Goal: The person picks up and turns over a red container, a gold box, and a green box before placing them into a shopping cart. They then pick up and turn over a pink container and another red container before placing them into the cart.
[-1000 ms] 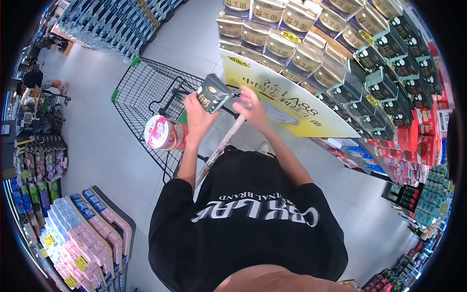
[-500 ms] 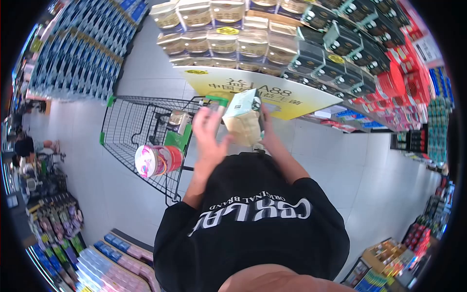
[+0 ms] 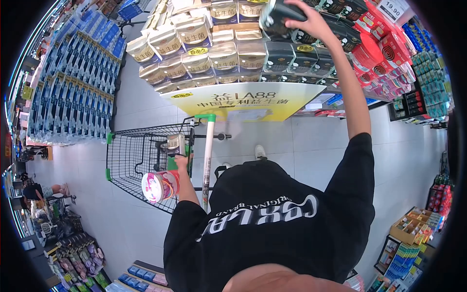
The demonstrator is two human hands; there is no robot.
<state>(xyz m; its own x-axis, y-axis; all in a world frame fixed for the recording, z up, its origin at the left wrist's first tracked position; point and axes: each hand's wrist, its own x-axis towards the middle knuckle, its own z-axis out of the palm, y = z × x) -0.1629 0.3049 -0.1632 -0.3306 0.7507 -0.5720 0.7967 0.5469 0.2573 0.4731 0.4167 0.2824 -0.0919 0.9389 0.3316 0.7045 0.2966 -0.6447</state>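
My right hand (image 3: 310, 22) is stretched out over the shelf display, its fingers closed around a dark green pack (image 3: 279, 20) held above rows of similar dark packs (image 3: 302, 59). Down in the shopping cart (image 3: 130, 146), my left hand (image 3: 182, 160) is at the lower edge of a beige pack (image 3: 175, 144); its fingers appear closed there and are partly hidden. A round red-and-white tub (image 3: 160, 187) lies on its side in the cart, just below that hand.
The cart's handle (image 3: 208, 151) runs close along my left side. Beige packs (image 3: 194, 36) fill the display's left half above a yellow sign (image 3: 238, 104). Red packages (image 3: 367, 56) are at right, stacked blue cartons (image 3: 73, 102) at left. A person (image 3: 36, 191) is at far left.
Both hands were close together before my body, with a light-and-dark green pack in the right. My right hand has moved up to the display with a pack; the left has gone into the cart.
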